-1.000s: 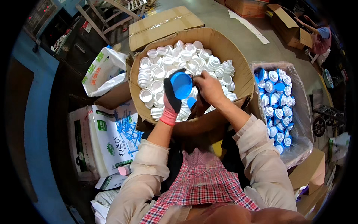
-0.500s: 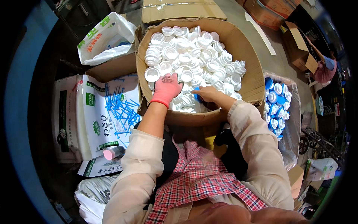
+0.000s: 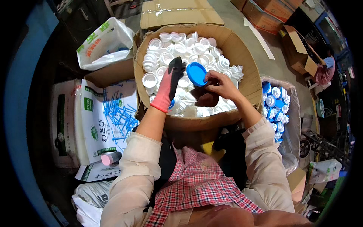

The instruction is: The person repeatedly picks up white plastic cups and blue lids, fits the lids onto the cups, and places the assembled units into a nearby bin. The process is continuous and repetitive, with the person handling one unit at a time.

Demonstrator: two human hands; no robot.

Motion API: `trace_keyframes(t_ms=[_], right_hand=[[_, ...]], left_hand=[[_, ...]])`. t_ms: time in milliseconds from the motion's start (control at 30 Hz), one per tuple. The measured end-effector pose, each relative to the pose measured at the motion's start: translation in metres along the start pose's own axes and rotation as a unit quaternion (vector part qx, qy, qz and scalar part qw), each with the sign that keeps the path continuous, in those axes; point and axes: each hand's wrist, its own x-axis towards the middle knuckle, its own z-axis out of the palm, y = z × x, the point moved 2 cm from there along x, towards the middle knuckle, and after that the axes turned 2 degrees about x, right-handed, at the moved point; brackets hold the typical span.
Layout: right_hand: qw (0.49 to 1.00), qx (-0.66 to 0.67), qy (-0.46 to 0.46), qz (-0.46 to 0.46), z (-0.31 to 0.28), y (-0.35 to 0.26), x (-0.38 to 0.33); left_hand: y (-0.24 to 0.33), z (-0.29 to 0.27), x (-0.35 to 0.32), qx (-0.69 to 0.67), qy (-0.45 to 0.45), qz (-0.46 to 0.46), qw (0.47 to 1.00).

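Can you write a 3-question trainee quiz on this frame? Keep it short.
1. True or false: the left hand wears a glove.
2. What does the right hand hold? A) a blue cap B) a pink bottle C) a blue stick
3. Fill in: the white caps lie in a ____ box.

Key
1. True: pink and black glove.
2. A: the blue cap is pinched in bare fingers above the white caps.
3. Cardboard.
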Motion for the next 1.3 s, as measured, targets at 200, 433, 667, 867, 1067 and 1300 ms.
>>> trace_keyframes(t_ms=[200,433,667,867,1067,1300], right_hand=[[0.999,-0.038,0.027,-0.013,0.022,-0.031,-0.019],[0.962,0.009,0.251,-0.111,0.015,-0.058,-0.034],[0.94,-0.111,0.181,-0.266,0.048,-0.057,-0.036],[0.923,-0.11,0.283,-0.237,0.031,-0.06,-0.033],[0.948,-0.104,0.286,-0.097,0.012,-0.031,-0.023],[0.919,-0.353,-0.089,0.153,0.031,0.054,-0.019]], left_hand=[[0.021,0.058,-0.028,-0.203,-0.174,0.015,0.964],[0.004,0.051,-0.01,-0.273,-0.072,-0.045,0.958],[-0.037,0.063,-0.033,-0.423,-0.186,-0.242,0.853],[-0.033,0.075,-0.043,0.35,-0.1,0.269,0.892],[0.006,0.063,-0.036,0.434,0.026,0.415,0.799],[0.027,-0.016,-0.002,-0.439,0.077,-0.019,0.895]])
